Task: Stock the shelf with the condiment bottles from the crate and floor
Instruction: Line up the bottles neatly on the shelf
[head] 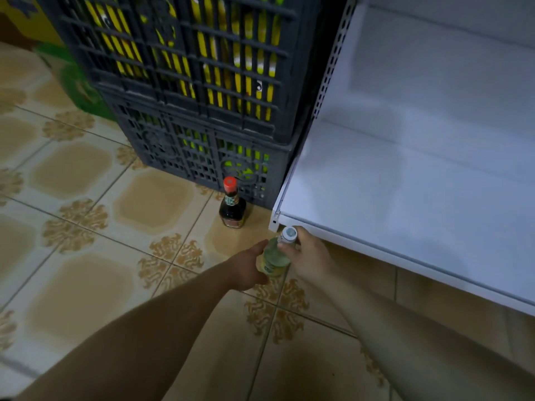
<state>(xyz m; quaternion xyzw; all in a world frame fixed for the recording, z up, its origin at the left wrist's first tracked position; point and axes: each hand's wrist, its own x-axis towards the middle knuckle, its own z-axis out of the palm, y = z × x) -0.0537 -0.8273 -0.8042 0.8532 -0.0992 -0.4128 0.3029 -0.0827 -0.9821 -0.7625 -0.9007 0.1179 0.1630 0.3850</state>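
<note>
A clear bottle [275, 257] with pale liquid, a yellow label and a white cap sits between both my hands, just below the front left corner of the white shelf [405, 204]. My left hand [249, 267] wraps its body from the left. My right hand [309, 256] grips its neck under the cap. A dark sauce bottle [232, 208] with a red cap stands upright on the floor, beside the lower crate. Two dark grey crates [202, 105] are stacked left of the shelf, with yellow-labelled bottles visible through their slats.
The floor [115, 227] is beige patterned tile. A green and yellow box [78, 85] lies behind the crates at the left. A perforated white upright [333, 56] stands at the shelf's left side. The shelf surface is bare white.
</note>
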